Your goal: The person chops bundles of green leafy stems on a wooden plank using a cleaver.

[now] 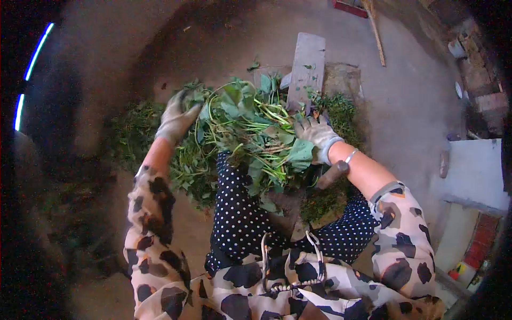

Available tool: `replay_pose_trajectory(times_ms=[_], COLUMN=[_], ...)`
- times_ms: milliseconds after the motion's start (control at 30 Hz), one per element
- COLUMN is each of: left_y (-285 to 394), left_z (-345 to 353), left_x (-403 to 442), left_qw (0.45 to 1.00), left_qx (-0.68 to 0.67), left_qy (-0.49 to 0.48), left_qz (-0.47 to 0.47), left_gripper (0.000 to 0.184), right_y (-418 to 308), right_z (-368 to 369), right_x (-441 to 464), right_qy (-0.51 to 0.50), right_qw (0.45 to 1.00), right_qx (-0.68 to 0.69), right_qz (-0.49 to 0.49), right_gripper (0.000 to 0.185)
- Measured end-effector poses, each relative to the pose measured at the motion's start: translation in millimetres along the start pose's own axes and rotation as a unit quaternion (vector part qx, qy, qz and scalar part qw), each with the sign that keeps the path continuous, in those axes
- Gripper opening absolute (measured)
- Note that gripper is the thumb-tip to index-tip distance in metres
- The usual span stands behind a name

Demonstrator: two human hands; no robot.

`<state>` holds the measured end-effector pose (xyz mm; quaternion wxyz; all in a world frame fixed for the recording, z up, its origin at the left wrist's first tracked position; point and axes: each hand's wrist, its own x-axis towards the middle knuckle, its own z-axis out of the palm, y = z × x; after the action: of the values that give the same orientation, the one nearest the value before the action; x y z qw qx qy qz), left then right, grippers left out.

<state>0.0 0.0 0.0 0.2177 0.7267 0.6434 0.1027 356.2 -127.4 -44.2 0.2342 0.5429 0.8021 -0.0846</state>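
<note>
A large bundle of green leafy vines (240, 117) lies across my lap, with pale stems bunched toward its right side. My left hand (178, 116), in a dirty light glove, is closed on leaves at the bundle's left end; the fingertips are partly hidden. At the right end, my gloved right hand (316, 136) curls its fingers over the stems, palm down. A thick wooden handle (333, 175) is just below my right wrist; what it joins is hidden under the greenery. A narrow wooden board (309, 64) slopes away beyond the right hand, with leaf scraps on it.
Chopped greens (341, 114) are heaped on the right below the board, and more leafy vines (133, 128) lie on the left. A stick (376, 34) and a red box (351, 7) are at the back. A white panel (474, 165) stands on the right.
</note>
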Motion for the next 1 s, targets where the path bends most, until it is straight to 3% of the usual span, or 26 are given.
replay_pose_trajectory(times_ms=[100, 167, 233, 300, 367, 433, 467, 600, 700, 800, 900, 933, 1000], left_y=[72.3, 91.9, 99.6, 97.8, 65.9, 38.4, 25.2, -41.1, -86.6, -105.6, -132.9, -162.4, -193.0], left_z=[17.5, 43.9, 68.4, 86.7, 102.2, 103.3, 98.9, 102.9, 128.2, 129.7, 128.9, 144.6, 163.5], left_x=[43.1, 76.9, 102.0, 124.9, 152.1, 161.2, 165.0, 183.9, 196.1, 180.4, 152.6, 150.4, 145.8], left_qw=[0.987, 0.978, 0.98, 0.981, 0.985, 0.992, 0.992, 0.989, 0.987, 0.981, 0.978, 0.961, 0.954], left_qx=[0.047, 0.019, 0.001, 0.054, 0.052, -0.018, -0.004, 0.038, -0.046, 0.023, 0.006, -0.109, -0.128], left_qy=[0.026, -0.058, -0.074, -0.175, -0.154, -0.124, -0.122, -0.126, -0.102, -0.129, -0.065, -0.083, -0.121], left_qz=[0.154, 0.197, 0.182, 0.063, 0.054, 0.0, -0.007, -0.074, -0.116, -0.141, -0.197, -0.24, -0.244], left_gripper=[0.056, 0.052, 0.05, 0.05, 0.049, 0.047, 0.042, 0.039, 0.037, 0.038, 0.036, 0.032, 0.031], right_y=[2.1, -3.4, 0.5, -3.0, -2.6, -3.5, -4.0, -4.1, -6.6, -5.4, -5.1, -5.0, -5.1], right_z=[0.9, -9.4, 0.7, -1.0, -0.5, 7.4, 7.7, -3.5, -3.4, -8.4, -7.7, -8.8, -10.7], right_x=[16.0, 7.3, 9.5, 6.4, 3.7, 0.4, -0.3, -3.9, -3.4, -3.6, -3.3, -4.6, -3.1], right_qy=[0.018, -0.007, 0.017, 0.015, 0.019, 0.175, 0.188, 0.165, 0.156, 0.148, 0.131, 0.117, 0.093], right_qw=[1.0, 0.999, 1.0, 0.998, 0.998, 0.984, 0.982, 0.986, 0.988, 0.989, 0.991, 0.993, 0.995], right_qx=[0.015, 0.031, 0.021, 0.066, 0.063, -0.005, -0.003, -0.001, 0.009, 0.005, 0.014, -0.001, 0.001], right_qz=[-0.008, 0.01, 0.005, -0.002, -0.004, -0.011, -0.007, -0.018, -0.014, -0.027, -0.032, -0.034, -0.028], right_gripper=[0.042, 0.043, 0.042, 0.042, 0.042, 0.04, 0.038, 0.037, 0.037, 0.037, 0.039, 0.04, 0.042])
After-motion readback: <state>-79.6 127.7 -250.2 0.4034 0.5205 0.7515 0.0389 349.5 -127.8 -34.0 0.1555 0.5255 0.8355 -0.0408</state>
